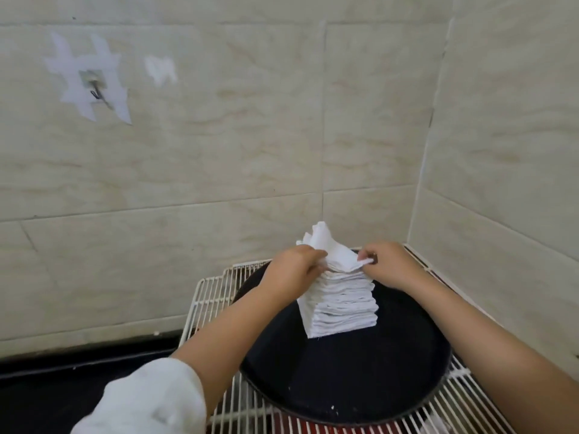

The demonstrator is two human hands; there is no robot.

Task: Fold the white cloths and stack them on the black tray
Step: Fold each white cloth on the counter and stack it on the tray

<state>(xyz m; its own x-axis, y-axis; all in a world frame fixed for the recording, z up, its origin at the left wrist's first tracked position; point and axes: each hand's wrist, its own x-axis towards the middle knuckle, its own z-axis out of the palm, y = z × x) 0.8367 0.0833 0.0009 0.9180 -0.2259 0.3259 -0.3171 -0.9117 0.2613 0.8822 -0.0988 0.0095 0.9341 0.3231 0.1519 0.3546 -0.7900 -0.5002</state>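
Observation:
A round black tray (360, 380) lies on a white wire rack. On its far half stands a tall stack of folded white cloths (340, 305). The top white cloth (336, 255) is lifted and partly bent, its far corner sticking up. My left hand (294, 264) pinches the cloth's left edge at the top of the stack. My right hand (388, 261) pinches its right corner. Both forearms reach in over the tray.
The white wire rack (213, 292) sits in a tiled corner, with walls close behind and to the right. A dark floor strip (62, 380) runs on the left. A wall hook (94, 89) with white tape hangs at upper left. Something red shows under the rack.

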